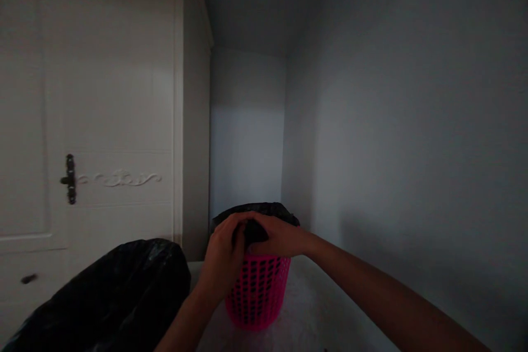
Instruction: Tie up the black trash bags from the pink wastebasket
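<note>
A pink lattice basket (256, 291) stands upright on a pale surface, with a black plastic bag (268, 209) lining it and folded over its rim. My left hand (226, 250) is at the near left of the rim, its fingers curled on the black plastic. From the right, my right hand (276, 235) reaches to the same near part of the rim, fingers bent and pinching the bag. The fingertips of both hands come close together, with dark plastic between them.
A large black plastic bag (124, 297) bulges at the lower left. Behind it stands a white wardrobe (124, 93) with a dark handle (71, 179). A plain wall (404, 121) runs along the right. The pale surface (305, 313) lies under the basket.
</note>
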Demonstrator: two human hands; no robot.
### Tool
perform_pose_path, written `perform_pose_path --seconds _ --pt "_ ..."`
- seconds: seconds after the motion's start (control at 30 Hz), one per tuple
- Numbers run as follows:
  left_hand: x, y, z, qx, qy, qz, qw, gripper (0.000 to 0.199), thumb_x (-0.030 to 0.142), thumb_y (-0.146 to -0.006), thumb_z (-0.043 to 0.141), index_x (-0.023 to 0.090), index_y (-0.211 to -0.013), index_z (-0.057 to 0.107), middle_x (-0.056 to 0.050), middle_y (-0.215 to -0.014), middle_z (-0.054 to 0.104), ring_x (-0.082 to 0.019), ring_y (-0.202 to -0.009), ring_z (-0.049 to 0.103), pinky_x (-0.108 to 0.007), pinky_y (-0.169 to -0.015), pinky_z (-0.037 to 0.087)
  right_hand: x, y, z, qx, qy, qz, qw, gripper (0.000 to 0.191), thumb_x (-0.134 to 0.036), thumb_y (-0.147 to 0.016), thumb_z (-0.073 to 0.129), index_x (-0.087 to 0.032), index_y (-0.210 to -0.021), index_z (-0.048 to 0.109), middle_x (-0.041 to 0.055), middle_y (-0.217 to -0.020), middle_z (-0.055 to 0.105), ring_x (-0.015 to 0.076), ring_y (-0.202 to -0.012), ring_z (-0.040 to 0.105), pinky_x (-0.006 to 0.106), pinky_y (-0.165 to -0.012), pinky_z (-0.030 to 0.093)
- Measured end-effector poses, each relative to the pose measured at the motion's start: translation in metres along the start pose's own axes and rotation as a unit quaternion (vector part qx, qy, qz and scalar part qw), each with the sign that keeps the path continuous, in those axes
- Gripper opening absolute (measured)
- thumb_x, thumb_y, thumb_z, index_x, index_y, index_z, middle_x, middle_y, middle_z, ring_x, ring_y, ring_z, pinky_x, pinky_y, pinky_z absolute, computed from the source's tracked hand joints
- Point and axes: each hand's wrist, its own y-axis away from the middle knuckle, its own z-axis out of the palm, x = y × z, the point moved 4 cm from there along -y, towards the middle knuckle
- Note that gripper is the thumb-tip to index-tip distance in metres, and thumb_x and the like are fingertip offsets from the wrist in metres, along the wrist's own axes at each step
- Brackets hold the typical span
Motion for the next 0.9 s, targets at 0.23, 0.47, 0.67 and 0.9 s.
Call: perform_pose_path --seconds 0.23,0.47,0.67,0.9 --pt "-0.054 0.027 -0.037 0.091 -0.087 -0.047 0.991 0.046 0.045 -0.087 0.069 0.024 -0.127 0.067 -0.008 -0.109 0.072 -0.029 -0.099 0.069 -0.05 -0.093 0.056 0.016 -0.017 0.006 0.08 -0.08 0.082 0.99 0.023 -0.029 -0.096 0.064 -0.022 -0.114 0.078 0.0048 -0.116 0.079 0.0271 -0.113 0.071 0.048 -0.106 0.054" --pt "-0.077 0.023 -0.048 0.015 -0.22 -0.166 0.961 0.032 0.045 -0.1 0.049 0.024 -0.108 0.072 -0.004 -0.085 0.073 -0.026 -0.077 0.071 -0.036 -0.073 0.051 0.016 -0.005 0.019 0.004 -0.072 0.101 0.992 0.028 -0.045 -0.097 0.063 -0.023 -0.105 0.078 0.004 -0.108 0.08 0.0265 -0.101 0.071 0.044 -0.094 0.057" --pt "-0.068 -0.002 -0.038 -0.003 -0.223 -0.196 0.955 0.035 0.044 -0.104 0.04 0.025 -0.119 0.065 -0.011 -0.102 0.08 -0.032 -0.09 0.075 -0.037 -0.075 0.048 0.018 -0.004 0.026 -0.004 -0.03 0.111 0.993 0.024 -0.039 -0.098 0.061 -0.022 -0.102 0.077 0.0032 -0.103 0.081 0.0248 -0.095 0.072 0.041 -0.092 0.056" --pt "-0.128 -0.013 -0.016 0.055 0.052 -0.302 0.95 0.042 0.045 -0.088 0.062 0.021 -0.121 0.067 -0.013 -0.101 0.08 -0.034 -0.097 0.076 -0.043 -0.082 0.057 0.013 -0.008 0.029 -0.037 0.004 0.157 0.987 0.032 -0.039 -0.098 0.062 -0.015 -0.113 0.076 0.0113 -0.115 0.08 0.0284 -0.106 0.072 0.04 -0.096 0.053"
